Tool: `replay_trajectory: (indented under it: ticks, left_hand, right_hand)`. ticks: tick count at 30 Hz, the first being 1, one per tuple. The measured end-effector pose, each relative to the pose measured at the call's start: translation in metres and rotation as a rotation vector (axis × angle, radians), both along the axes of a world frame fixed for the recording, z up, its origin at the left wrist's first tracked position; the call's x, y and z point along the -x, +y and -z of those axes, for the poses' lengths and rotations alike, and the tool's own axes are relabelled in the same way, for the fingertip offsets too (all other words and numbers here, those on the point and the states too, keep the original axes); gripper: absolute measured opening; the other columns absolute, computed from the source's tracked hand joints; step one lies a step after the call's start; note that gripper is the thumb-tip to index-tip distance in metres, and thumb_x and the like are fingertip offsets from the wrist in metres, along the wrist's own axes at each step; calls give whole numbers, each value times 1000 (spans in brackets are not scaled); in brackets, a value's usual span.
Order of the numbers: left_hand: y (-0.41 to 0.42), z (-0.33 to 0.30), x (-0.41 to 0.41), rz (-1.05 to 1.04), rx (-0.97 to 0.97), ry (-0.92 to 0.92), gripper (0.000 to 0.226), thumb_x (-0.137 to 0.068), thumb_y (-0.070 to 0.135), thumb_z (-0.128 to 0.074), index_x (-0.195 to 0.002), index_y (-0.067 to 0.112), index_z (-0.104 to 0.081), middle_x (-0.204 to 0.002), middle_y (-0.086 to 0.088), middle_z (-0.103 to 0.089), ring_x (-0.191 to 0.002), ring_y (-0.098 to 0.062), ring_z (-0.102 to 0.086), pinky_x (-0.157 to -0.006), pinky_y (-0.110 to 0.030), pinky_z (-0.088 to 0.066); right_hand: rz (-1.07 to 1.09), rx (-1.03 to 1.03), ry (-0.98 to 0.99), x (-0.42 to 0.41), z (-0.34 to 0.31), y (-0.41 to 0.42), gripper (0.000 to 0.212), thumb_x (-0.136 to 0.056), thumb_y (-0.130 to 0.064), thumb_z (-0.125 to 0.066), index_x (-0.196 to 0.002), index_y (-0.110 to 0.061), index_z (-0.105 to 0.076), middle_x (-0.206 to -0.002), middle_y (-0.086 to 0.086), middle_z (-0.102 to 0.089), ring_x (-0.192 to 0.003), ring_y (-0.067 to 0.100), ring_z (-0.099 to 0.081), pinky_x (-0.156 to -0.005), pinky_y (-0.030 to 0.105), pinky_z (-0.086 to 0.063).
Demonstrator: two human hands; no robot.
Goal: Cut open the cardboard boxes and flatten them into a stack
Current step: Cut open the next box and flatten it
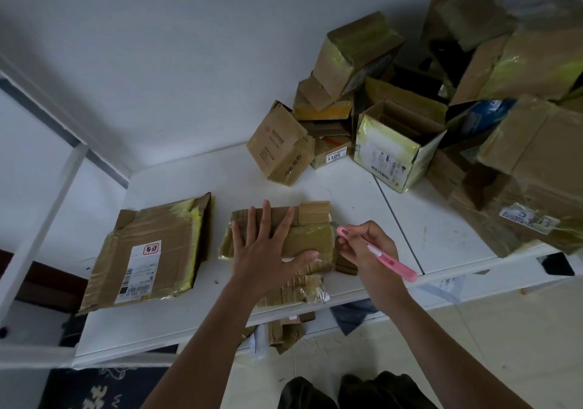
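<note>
A small taped cardboard box (310,235) lies flattened on the white table (441,238) in front of me. My left hand (268,248) presses flat on it with fingers spread. My right hand (366,251) grips a pink utility knife (391,262) just right of the box, its tip near the box's right edge. To the left lies a stack of flattened boxes (151,251) with a shipping label on top.
A pile of unflattened boxes (426,93) fills the table's back right, one open box (397,143) at its front. Cardboard scraps (287,330) lie on the floor under the table edge. A white frame post (47,219) stands at left.
</note>
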State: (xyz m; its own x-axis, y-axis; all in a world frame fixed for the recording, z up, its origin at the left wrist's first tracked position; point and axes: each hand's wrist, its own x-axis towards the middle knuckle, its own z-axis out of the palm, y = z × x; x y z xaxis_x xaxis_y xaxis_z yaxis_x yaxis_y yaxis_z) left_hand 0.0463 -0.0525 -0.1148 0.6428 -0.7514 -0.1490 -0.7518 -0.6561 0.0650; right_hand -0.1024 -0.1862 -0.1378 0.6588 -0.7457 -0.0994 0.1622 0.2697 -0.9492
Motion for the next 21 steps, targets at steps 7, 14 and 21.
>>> replay_trajectory:
  ticks: [7,14,21]
  left_hand:
    - [1,-4,-1,5,-29,25,100,-60,99,0,-144,51,25,-160,-1,30,-147,-28,26,-118,-59,12]
    - [-16,-27,-5,-78,-94,124,95,-70,95,-16,-151,50,0,-165,1,8,-151,-28,10,-119,-58,3]
    - [-14,-48,-25,-149,-204,64,91,-78,87,-33,-153,38,-16,-156,-9,-25,-145,-33,-18,-112,-53,-18]
  right_hand:
    - [-76,126,59,16,-2,2,9,-89,-9,-65,-81,-8,-62,-86,6,-71,-85,19,-71,-77,40,-61]
    - [2,-22,-3,31,-11,-5,21,-91,6,-58,-78,-8,-64,-79,4,-71,-76,18,-69,-73,32,-61]
    - [61,-60,-8,23,-8,8,19,-94,-4,-57,-85,-19,-60,-82,-3,-68,-64,27,-69,-64,35,-59]
